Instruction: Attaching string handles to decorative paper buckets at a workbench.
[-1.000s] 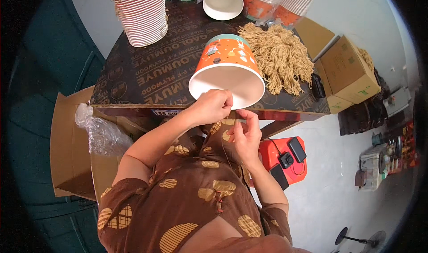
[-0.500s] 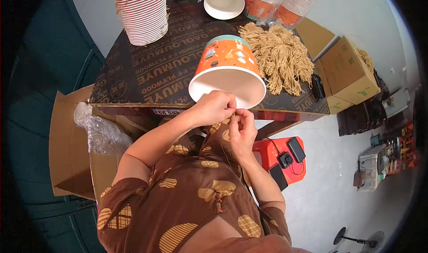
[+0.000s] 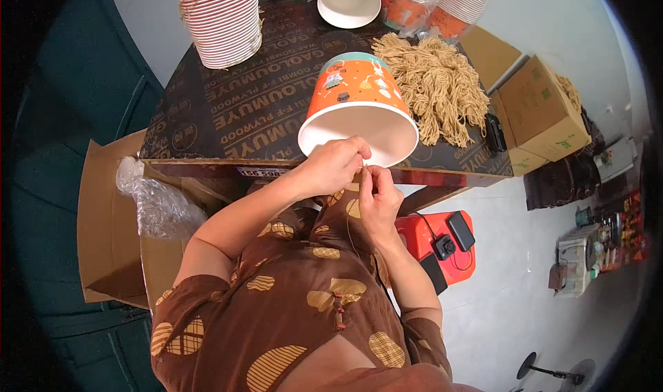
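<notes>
An orange paper bucket (image 3: 361,85) with a white rim and a green base band lies on its side at the table's front edge, its mouth toward me. My left hand (image 3: 336,164) is in front of the lower rim, finger and thumb pinched together. Just right of it, my right hand (image 3: 380,197) is closed in a pinch too, the fingertips of both hands meeting by the rim. A thin string (image 3: 351,234) hangs from between them down over my clothes. What the fingertips do with its end is too small to make out.
A pile of tan string (image 3: 435,88) lies right of the bucket on the dark plywood table (image 3: 242,105). Nested buckets (image 3: 219,23) stand back left, a loose white-mouthed one (image 3: 349,3) at the back. An open cardboard box (image 3: 110,233) is left; a red stool (image 3: 456,264) holds devices.
The bucket has shifted slightly right and turned a little, so its printed figures sit differently. Both hands have stayed together at the rim, their fingers moving slightly.
</notes>
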Available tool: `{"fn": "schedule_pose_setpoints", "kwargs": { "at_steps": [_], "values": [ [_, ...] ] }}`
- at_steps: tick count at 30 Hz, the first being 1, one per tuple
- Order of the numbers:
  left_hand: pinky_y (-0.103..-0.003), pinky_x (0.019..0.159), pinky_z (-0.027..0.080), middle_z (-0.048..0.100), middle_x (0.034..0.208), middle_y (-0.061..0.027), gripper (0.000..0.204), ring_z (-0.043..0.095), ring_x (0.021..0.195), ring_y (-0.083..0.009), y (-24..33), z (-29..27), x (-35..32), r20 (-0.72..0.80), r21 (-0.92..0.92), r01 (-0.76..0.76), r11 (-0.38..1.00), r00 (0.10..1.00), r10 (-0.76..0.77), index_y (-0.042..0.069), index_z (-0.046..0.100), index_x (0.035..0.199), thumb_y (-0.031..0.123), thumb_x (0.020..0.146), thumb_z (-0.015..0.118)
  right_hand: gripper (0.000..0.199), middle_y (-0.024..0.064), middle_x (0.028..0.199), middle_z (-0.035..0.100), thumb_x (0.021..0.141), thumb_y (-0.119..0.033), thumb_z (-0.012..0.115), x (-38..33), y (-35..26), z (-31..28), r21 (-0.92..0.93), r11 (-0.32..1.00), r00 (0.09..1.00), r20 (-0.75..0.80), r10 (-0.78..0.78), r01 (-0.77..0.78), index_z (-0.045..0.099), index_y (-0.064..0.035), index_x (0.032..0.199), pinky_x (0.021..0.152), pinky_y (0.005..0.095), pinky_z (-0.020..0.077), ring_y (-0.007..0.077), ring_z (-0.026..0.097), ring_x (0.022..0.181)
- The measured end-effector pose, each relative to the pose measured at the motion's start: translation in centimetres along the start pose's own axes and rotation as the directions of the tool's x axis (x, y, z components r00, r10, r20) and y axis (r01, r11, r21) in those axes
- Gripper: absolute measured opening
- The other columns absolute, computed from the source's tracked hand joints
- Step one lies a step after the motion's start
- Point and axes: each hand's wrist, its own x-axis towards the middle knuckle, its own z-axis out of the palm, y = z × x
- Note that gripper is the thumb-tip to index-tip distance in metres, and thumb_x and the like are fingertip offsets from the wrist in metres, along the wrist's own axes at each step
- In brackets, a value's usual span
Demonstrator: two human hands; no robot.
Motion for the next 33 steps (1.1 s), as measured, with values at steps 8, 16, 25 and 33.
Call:
{"fn": "schedule_pose_setpoints", "kwargs": {
  "at_steps": [8,16,25,33],
  "values": [
    [-0.05,0.075,0.051,0.06,0.095,-0.0259,0.008,0.062,0.088,-0.0425,0.0,0.4,-0.9,-0.114,0.399,-0.253,0.881,0.94,0.322,-0.008,0.061,0.086,-0.003,0.081,0.058,0.006,0.0163,0.072,0.067,0.089,-0.004,0.066,0.14,0.14,-0.14,-0.013,1.0,1.0,0.007,0.013,-0.013,0.062,-0.001,0.092,0.053,0.0382,0.0509,0.0307,0.068,0.061],
    [-0.052,0.074,0.051,0.057,0.09,-0.0258,0.004,0.06,0.085,-0.0448,-0.19,0.82,-0.89,-0.088,0.492,-0.203,0.846,0.956,0.281,-0.008,0.059,0.079,-0.005,0.077,0.058,0.007,0.0167,0.071,0.066,0.089,-0.005,0.066,0.48,-0.07,-0.08,-0.029,1.0,1.0,0.023,0.008,-0.008,0.061,-0.0008,0.092,0.053,0.0382,0.0514,0.0314,0.068,0.061],
    [-0.051,0.072,0.052,0.057,0.09,-0.0246,0.004,0.061,0.085,-0.0439,-0.46,0.7,-0.87,-0.08,0.446,-0.218,0.868,0.956,0.281,-0.008,0.06,0.078,-0.004,0.078,0.058,0.008,0.0153,0.069,0.066,0.089,-0.005,0.066,0.76,-0.19,0.05,-0.023,0.999,0.999,0.02,0.041,-0.04,0.059,-0.0014,0.092,0.052,0.0381,0.0511,0.0299,0.068,0.059],
    [-0.05,0.07,0.051,0.059,0.084,-0.0227,0.006,0.062,0.08,-0.0423,-0.39,0.62,-0.83,-0.114,0.401,-0.241,0.884,0.944,0.309,-0.006,0.061,0.074,-0.002,0.078,0.06,0.009,0.0149,0.069,0.066,0.086,-0.004,0.067,0.83,0.1,-0.26,-0.115,0.988,0.994,0.054,-0.092,0.098,0.062,-0.0016,0.093,0.052,0.0375,0.0507,0.0296,0.067,0.059]
  ]
}}
